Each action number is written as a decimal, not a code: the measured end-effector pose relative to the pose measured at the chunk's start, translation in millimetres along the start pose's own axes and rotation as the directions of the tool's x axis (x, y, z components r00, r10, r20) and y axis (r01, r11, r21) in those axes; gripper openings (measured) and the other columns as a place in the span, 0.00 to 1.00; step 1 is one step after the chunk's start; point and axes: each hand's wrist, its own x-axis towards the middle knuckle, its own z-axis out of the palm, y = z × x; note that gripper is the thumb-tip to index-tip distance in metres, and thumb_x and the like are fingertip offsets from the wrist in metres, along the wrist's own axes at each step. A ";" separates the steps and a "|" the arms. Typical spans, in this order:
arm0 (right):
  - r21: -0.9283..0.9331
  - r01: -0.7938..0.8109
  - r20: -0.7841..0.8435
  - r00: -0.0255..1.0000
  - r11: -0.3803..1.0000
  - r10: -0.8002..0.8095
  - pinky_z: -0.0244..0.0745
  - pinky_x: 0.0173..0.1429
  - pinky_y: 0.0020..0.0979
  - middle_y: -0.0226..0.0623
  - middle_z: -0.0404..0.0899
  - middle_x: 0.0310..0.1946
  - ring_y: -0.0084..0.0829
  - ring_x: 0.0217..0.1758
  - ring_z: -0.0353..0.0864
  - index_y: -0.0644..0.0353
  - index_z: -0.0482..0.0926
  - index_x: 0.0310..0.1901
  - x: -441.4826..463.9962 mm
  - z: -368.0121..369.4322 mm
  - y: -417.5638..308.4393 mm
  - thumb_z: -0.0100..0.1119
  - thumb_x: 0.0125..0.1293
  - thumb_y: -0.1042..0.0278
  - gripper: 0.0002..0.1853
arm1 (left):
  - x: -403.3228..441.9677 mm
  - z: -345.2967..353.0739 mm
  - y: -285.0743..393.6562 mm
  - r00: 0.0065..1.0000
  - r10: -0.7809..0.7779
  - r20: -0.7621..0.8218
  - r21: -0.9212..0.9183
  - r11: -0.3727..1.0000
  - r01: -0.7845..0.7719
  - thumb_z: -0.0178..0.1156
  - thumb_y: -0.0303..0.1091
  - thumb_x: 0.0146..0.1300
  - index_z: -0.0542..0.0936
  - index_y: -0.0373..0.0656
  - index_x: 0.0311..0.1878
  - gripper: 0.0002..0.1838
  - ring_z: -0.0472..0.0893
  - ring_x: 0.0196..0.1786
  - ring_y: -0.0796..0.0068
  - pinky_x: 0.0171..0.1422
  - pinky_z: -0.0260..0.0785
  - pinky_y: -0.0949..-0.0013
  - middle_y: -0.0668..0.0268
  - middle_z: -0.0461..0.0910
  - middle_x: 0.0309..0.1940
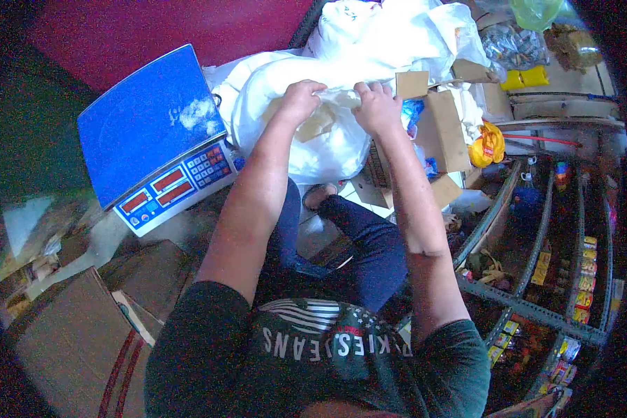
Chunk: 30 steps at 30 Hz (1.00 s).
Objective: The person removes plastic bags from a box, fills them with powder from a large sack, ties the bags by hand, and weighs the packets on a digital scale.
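Observation:
A large white plastic bag (334,157) stands before me with its mouth open toward me. Something pale beige shows inside it, though I cannot make out what. My left hand (302,102) has its fingers closed on the left side of the bag's rim. Opposite, my right hand (379,108) grips the rim on the right, its fingertips partly hidden by the hand itself. To the left of the bag is a digital scale (139,129) with a blue platform and red displays; a patch of white powder lies on the platform.
More white bags (397,35) are piled behind. An open cardboard box (444,132) with a yellow-orange bag (488,145) beside it stands at right. Metal shelves (536,317) with small packets fill the lower right. Flattened cardboard (73,341) lies at lower left.

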 end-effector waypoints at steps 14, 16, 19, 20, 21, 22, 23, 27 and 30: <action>-0.011 0.123 -0.281 0.952 0.992 -0.121 0.61 0.54 0.50 0.44 0.74 0.42 0.43 0.49 0.72 0.51 0.75 0.45 -17.8 5.7 -9.2 0.50 0.55 0.68 0.14 | -1.2 -0.1 -11.4 0.998 -0.055 0.007 0.030 0.998 0.055 0.55 0.22 0.46 0.81 0.43 0.45 0.19 0.77 0.50 0.61 0.59 0.65 0.66 0.56 0.78 0.45; -0.028 0.133 -0.302 0.944 0.991 -0.135 0.60 0.55 0.50 0.43 0.74 0.42 0.42 0.49 0.72 0.51 0.75 0.45 -18.3 3.9 -9.6 0.49 0.55 0.69 0.14 | -1.5 -1.8 -8.8 0.996 -0.082 0.021 0.024 0.996 0.082 0.56 0.22 0.47 0.81 0.42 0.44 0.18 0.76 0.51 0.61 0.60 0.64 0.66 0.56 0.78 0.45; -0.035 0.124 -0.278 0.952 0.992 -0.129 0.59 0.56 0.51 0.44 0.73 0.43 0.42 0.50 0.72 0.51 0.75 0.46 -16.8 2.0 -9.1 0.50 0.55 0.69 0.15 | -2.6 -3.2 -7.9 0.997 -0.072 0.022 0.014 0.997 0.071 0.55 0.22 0.47 0.81 0.43 0.44 0.18 0.76 0.51 0.62 0.60 0.64 0.67 0.56 0.78 0.46; -0.021 0.110 -0.251 0.961 0.994 -0.112 0.59 0.56 0.51 0.44 0.73 0.43 0.42 0.51 0.71 0.50 0.75 0.47 -15.7 2.0 -8.5 0.51 0.55 0.68 0.16 | -2.7 -3.3 -8.2 0.998 -0.063 0.017 0.019 0.998 0.062 0.55 0.22 0.47 0.81 0.43 0.45 0.18 0.76 0.51 0.62 0.60 0.64 0.67 0.56 0.78 0.46; -0.006 0.096 -0.224 0.970 0.995 -0.094 0.59 0.57 0.51 0.44 0.73 0.44 0.43 0.51 0.71 0.50 0.74 0.47 -15.2 2.3 -7.9 0.53 0.54 0.68 0.16 | -3.0 -3.3 -8.7 0.998 -0.055 0.012 0.025 0.998 0.054 0.55 0.22 0.47 0.81 0.43 0.45 0.18 0.76 0.51 0.62 0.60 0.65 0.67 0.56 0.78 0.46; 0.027 0.070 -0.198 0.978 0.997 -0.064 0.59 0.57 0.50 0.43 0.73 0.46 0.42 0.53 0.71 0.50 0.73 0.49 -16.9 1.7 -7.3 0.56 0.53 0.67 0.19 | -3.2 -3.7 -8.8 0.998 -0.062 0.006 0.011 0.998 0.062 0.55 0.22 0.47 0.81 0.43 0.45 0.19 0.76 0.51 0.62 0.60 0.64 0.67 0.57 0.78 0.46; 0.060 0.043 -0.172 0.985 0.997 -0.032 0.60 0.57 0.49 0.42 0.72 0.47 0.42 0.54 0.70 0.49 0.72 0.51 -20.7 0.6 -6.7 0.59 0.52 0.65 0.22 | -3.1 -4.2 -8.7 0.998 -0.069 0.000 -0.002 0.998 0.069 0.54 0.22 0.47 0.81 0.43 0.45 0.19 0.76 0.51 0.62 0.60 0.64 0.67 0.57 0.78 0.46; 0.413 -0.143 -0.064 0.981 0.900 0.185 0.60 0.57 0.53 0.46 0.70 0.49 0.46 0.56 0.68 0.50 0.69 0.54 -37.2 24.4 -4.0 0.65 0.50 0.61 0.27 | -2.6 -10.0 -9.6 0.990 -0.142 -0.022 -0.108 0.984 0.139 0.53 0.21 0.47 0.81 0.43 0.45 0.20 0.76 0.51 0.62 0.60 0.64 0.68 0.58 0.78 0.47; 0.446 -0.283 0.060 0.956 0.849 0.287 0.60 0.58 0.53 0.45 0.69 0.50 0.46 0.57 0.68 0.50 0.66 0.57 -46.3 62.8 -8.9 0.67 0.49 0.58 0.32 | -1.7 -10.2 -20.5 0.993 -0.103 -0.061 -0.057 0.993 0.099 0.52 0.21 0.47 0.81 0.43 0.45 0.20 0.77 0.51 0.63 0.59 0.65 0.69 0.57 0.78 0.47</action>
